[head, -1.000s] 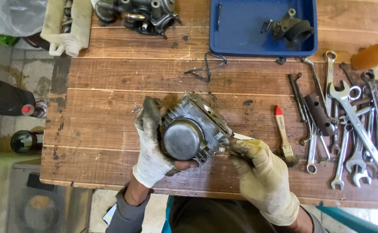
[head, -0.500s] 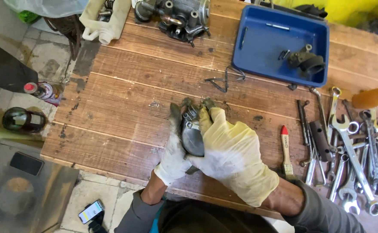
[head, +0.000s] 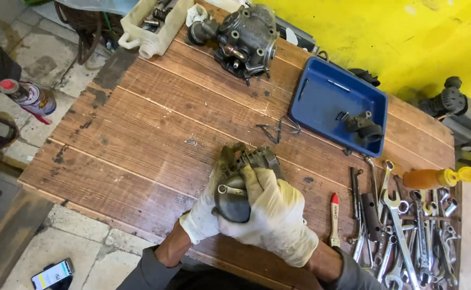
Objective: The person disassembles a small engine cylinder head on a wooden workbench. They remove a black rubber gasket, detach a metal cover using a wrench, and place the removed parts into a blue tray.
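Both gloved hands clasp a grey metal engine part (head: pixel 239 180) over the near edge of the wooden table (head: pixel 139 123). The left hand (head: pixel 206 212) cups it from below, fingers curled shut around it; the right hand (head: pixel 276 215) wraps over its top, also closed on it. Wrenches (head: pixel 407 225) lie spread well to the right, a blue tray (head: pixel 327 94) beyond.

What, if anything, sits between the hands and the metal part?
Nothing visible. Both gloved hands are already on the metal part: the left hand cups it from the side, the right hand wraps over its top. It is held above the wooden table.
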